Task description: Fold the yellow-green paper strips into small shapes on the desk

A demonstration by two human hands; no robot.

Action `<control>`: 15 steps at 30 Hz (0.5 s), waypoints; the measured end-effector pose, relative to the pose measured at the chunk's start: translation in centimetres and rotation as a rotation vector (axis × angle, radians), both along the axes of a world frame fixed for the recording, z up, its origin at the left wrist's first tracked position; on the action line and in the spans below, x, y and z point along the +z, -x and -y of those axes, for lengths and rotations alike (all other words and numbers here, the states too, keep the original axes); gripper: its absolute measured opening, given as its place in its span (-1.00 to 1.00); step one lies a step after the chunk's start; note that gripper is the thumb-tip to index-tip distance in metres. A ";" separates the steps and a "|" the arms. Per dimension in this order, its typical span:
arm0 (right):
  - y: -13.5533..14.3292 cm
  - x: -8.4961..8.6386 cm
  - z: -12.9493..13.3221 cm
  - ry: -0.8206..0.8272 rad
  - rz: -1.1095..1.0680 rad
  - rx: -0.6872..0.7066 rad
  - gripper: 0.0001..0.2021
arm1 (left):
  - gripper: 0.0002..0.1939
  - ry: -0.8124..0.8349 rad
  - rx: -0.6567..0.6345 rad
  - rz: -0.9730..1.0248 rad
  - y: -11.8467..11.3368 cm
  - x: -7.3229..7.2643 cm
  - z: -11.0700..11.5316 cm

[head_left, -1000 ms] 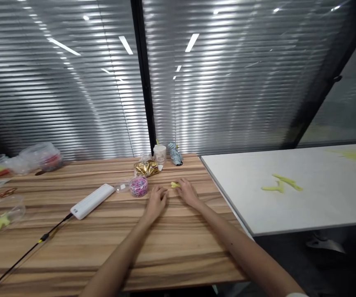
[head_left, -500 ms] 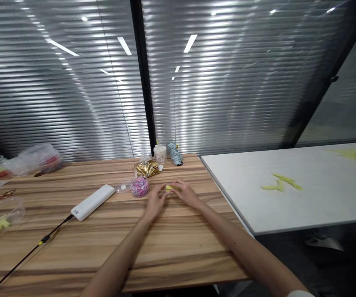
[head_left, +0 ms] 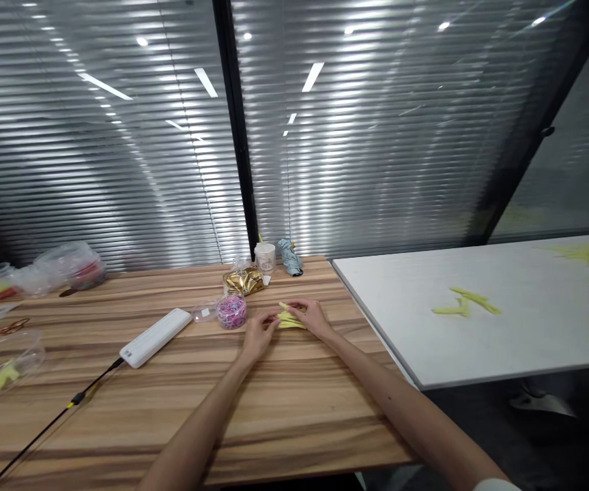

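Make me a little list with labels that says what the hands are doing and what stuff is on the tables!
Left hand: fingertips touching the small yellow-green strips, which lie on the striped wooden table
Right hand: touching the same strips from the other side
Beside the left hand: clear round tub of pink and purple bands
Further left: white oblong power bank with a black cable
Behind: crumpled gold foil wrapper, small white cup
White table: more yellow-green strips
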State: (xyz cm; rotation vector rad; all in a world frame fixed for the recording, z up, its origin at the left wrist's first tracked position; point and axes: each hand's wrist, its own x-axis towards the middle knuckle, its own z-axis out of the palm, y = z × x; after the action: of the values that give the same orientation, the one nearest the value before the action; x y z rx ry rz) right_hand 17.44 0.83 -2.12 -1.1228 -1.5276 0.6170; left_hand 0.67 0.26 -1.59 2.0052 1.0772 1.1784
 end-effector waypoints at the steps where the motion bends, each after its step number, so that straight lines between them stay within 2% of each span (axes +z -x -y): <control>1: 0.0 0.0 -0.1 0.010 -0.012 -0.015 -0.79 | -0.75 0.004 -0.001 0.003 0.0 -0.2 -0.1; 5: -0.1 -0.2 -0.4 0.002 -0.043 -0.036 -0.80 | -0.72 0.006 -0.005 0.006 0.2 -0.5 -0.3; 9: -0.2 -0.4 -0.6 0.029 -0.074 -0.034 -0.78 | -0.69 0.018 -0.041 0.002 0.0 -0.2 0.0; 15: -0.3 -0.3 -0.4 0.029 -0.085 0.065 -0.74 | -0.75 0.024 -0.021 0.019 -0.2 0.8 0.9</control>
State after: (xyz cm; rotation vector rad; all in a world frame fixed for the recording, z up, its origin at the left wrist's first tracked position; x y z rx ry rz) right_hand 17.77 1.19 -2.38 -1.0591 -1.4913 0.7241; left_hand 0.87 -0.62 -0.84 1.9785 1.0543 1.1656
